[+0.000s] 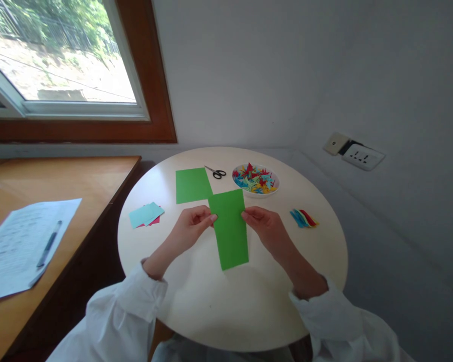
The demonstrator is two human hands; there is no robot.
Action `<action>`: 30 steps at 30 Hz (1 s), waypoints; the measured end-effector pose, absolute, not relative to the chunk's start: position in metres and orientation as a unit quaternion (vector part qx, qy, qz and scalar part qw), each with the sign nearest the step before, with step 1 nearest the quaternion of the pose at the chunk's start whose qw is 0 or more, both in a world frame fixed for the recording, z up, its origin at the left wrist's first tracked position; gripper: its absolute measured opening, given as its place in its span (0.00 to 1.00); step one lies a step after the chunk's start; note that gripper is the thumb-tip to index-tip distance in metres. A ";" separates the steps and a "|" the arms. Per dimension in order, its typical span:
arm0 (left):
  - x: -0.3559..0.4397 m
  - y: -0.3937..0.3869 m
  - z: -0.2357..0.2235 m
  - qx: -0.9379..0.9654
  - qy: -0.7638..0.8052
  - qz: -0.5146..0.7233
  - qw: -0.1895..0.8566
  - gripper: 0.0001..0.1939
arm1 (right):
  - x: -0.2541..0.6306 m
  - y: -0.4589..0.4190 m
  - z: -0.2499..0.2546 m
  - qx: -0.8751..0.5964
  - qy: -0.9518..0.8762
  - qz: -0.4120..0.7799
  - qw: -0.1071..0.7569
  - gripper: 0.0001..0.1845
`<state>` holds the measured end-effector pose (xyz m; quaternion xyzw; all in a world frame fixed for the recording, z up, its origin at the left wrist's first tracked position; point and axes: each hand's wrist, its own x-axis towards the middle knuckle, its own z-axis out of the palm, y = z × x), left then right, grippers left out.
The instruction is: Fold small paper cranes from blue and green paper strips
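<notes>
Grip of left hand (193,225) and right hand (267,229) is closed on opposite long edges of a green rectangular paper sheet (230,231) over the round white worktop (211,317); probably light, easily creased, best pinched there.

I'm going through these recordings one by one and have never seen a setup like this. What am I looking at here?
There is no machine here: a person in white sleeves works with two bare hands. The single picture comes from a camera worn on the head, looking forward and down.

The left hand and right hand hold a narrow green sheet by its opposite side edges, above a round white table.

On the table lie a wider green sheet, black-handled scissors, a white dish of small colourful pieces, light blue cards with something red beneath, and, at the right, coloured strips.

On a wooden desk at the left lie written papers and a pen.
</notes>
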<state>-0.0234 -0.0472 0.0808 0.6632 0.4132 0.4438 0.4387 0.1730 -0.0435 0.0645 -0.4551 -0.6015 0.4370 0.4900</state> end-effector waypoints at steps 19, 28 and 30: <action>-0.018 -0.043 0.080 0.656 0.443 0.473 0.387 0.17 | 0.163 -0.053 0.070 -0.469 -0.543 0.468 0.516 0.14; -0.018 -0.043 0.079 0.659 0.447 0.464 0.388 0.17 | 0.163 -0.054 0.071 -0.469 -0.532 0.476 0.519 0.13; -0.019 -0.043 0.078 0.659 0.448 0.461 0.391 0.17 | 0.163 -0.054 0.070 -0.471 -0.533 0.476 0.518 0.13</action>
